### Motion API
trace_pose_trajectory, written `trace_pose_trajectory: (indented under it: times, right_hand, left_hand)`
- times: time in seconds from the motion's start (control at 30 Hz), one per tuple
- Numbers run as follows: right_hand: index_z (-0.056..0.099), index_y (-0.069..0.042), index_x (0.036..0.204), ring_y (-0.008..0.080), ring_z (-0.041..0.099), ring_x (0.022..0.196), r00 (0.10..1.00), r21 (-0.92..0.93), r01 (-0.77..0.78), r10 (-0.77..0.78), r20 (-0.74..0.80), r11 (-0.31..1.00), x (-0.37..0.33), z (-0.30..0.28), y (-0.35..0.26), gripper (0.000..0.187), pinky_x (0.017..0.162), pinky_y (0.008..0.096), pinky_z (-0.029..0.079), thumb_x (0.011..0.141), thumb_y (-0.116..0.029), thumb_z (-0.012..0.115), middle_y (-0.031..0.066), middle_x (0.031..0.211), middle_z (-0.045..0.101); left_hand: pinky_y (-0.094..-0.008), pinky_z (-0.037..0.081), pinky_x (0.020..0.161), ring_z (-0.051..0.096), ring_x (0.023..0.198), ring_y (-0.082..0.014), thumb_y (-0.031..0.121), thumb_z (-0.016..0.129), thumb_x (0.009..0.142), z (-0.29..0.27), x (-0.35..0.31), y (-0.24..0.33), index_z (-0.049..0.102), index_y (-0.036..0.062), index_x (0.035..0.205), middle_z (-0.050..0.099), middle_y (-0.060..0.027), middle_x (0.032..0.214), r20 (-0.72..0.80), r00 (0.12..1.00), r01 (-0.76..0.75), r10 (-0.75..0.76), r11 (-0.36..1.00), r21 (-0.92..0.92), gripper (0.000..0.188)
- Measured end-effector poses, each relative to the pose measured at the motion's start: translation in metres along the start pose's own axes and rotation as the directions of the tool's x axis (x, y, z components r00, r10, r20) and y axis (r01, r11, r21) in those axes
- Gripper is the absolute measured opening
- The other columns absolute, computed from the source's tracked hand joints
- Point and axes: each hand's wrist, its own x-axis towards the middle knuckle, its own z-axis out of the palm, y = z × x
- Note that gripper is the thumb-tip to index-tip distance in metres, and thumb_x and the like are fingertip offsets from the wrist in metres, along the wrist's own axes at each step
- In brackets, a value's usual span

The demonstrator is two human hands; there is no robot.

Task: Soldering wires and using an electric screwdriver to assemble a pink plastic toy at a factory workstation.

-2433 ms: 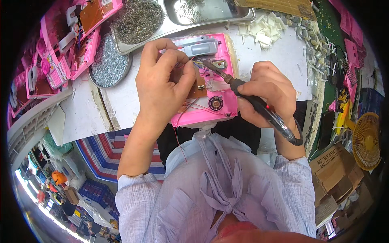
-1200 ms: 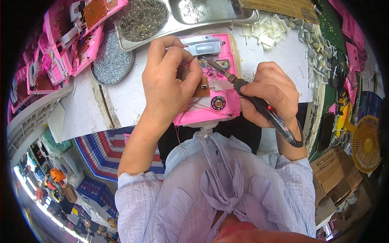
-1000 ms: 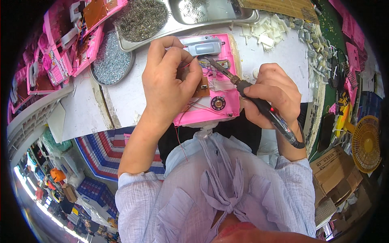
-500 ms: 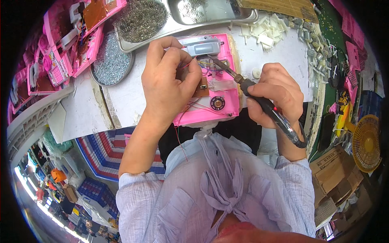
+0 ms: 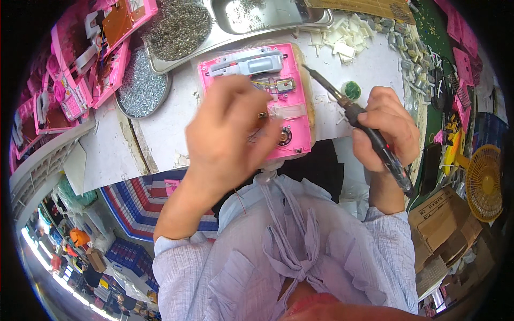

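Observation:
In front of me on the bench lies a pink plastic casing (image 5: 302, 107). Inside it are a grey-blue plastic part (image 5: 259, 65), a small metal motor (image 5: 285, 85) with thin wires, and a round speaker (image 5: 284, 136). My left hand (image 5: 222, 131) hovers over the casing's left side, hiding much of it. Its fingers are smeared by motion, so what they hold, if anything, cannot be made out. On the right, my right hand (image 5: 390, 128) is wrapped round a soldering iron (image 5: 372, 134). The iron's tip points up and left, just beyond the casing's right edge. Beside its shaft sits a small round green item (image 5: 351, 90).
A metal tray (image 5: 230, 38) with small metal parts stands at the back, next to a round dish of screws (image 5: 142, 85). White plastic pieces (image 5: 342, 37) and small motors (image 5: 409, 64) lie heaped at the back right. Pink casings (image 5: 85, 69) are piled at left.
My right hand has drawn the soldering iron away from the casing's wires, to the right. My left hand's fingers have left the wires and moved nearer to me. The green item has come into view.

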Motion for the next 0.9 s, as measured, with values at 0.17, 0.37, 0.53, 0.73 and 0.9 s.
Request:
trace_pose_trajectory:
  times: [0.17,0.37,0.53,0.73,0.9]
  right_hand:
    - [0.066,0.003,0.103,0.0247,0.058,0.061,1.0,-0.011,-0.014,0.014,-0.02,1.0,-0.006,-0.005,0.001,0.032,0.065,0.0355,0.05,0.073,0.003,0.077,0.0112,0.072,0.062]
    - [0.066,-0.004,0.124,0.0267,0.066,0.086,0.896,0.205,-0.426,0.442,-0.037,0.881,-0.011,0.031,-0.014,0.049,0.075,0.0333,0.052,0.078,0.004,0.078,0.0143,0.102,0.068]
    - [0.064,-0.008,0.129,0.0272,0.068,0.084,0.894,0.231,-0.438,0.448,0.008,0.869,0.004,0.072,-0.008,0.053,0.075,0.0323,0.055,0.079,0.007,0.074,0.0134,0.109,0.069]
    - [0.064,-0.007,0.128,0.0273,0.067,0.079,0.916,0.125,-0.397,0.402,-0.011,0.909,0.002,0.075,-0.004,0.053,0.071,0.0339,0.055,0.079,0.009,0.073,0.0131,0.103,0.069]
    - [0.066,-0.005,0.124,0.0223,0.063,0.072,0.962,0.058,-0.268,0.27,-0.042,0.962,0.0,0.066,-0.005,0.049,0.066,0.0316,0.051,0.078,0.007,0.076,0.0102,0.095,0.068]
  left_hand:
    - [-0.037,0.055,0.07,0.068,0.085,-0.0244,0.005,0.077,0.079,0.014,0.007,-0.006,0.069,0.0055,0.096,0.066,-0.0081,0.104,0.244,0.96,-0.171,0.138,0.977,0.123,0.019]
    - [-0.0352,0.053,0.07,0.068,0.072,-0.024,0.007,0.08,0.081,0.01,0.01,-0.018,0.071,0.0019,0.086,0.071,-0.0101,0.083,0.227,0.962,0.199,-0.15,0.957,-0.211,0.012]
    - [-0.0319,0.051,0.063,0.067,0.065,-0.0221,0.007,0.081,0.08,0.016,0.007,-0.027,0.072,0.0014,0.085,0.07,-0.0099,0.073,0.207,0.954,0.264,-0.217,0.935,-0.236,0.012]
    - [-0.0313,0.048,0.059,0.064,0.061,-0.019,0.006,0.079,0.082,0.013,0.009,-0.021,0.072,0.0011,0.087,0.069,-0.0093,0.073,0.226,0.926,0.36,-0.301,0.884,-0.298,0.01]
    - [-0.0335,0.052,0.066,0.065,0.065,-0.0209,0.005,0.075,0.085,0.014,0.01,-0.023,0.071,0.0013,0.089,0.069,-0.0084,0.079,0.238,0.95,0.257,-0.201,0.937,-0.237,0.007]
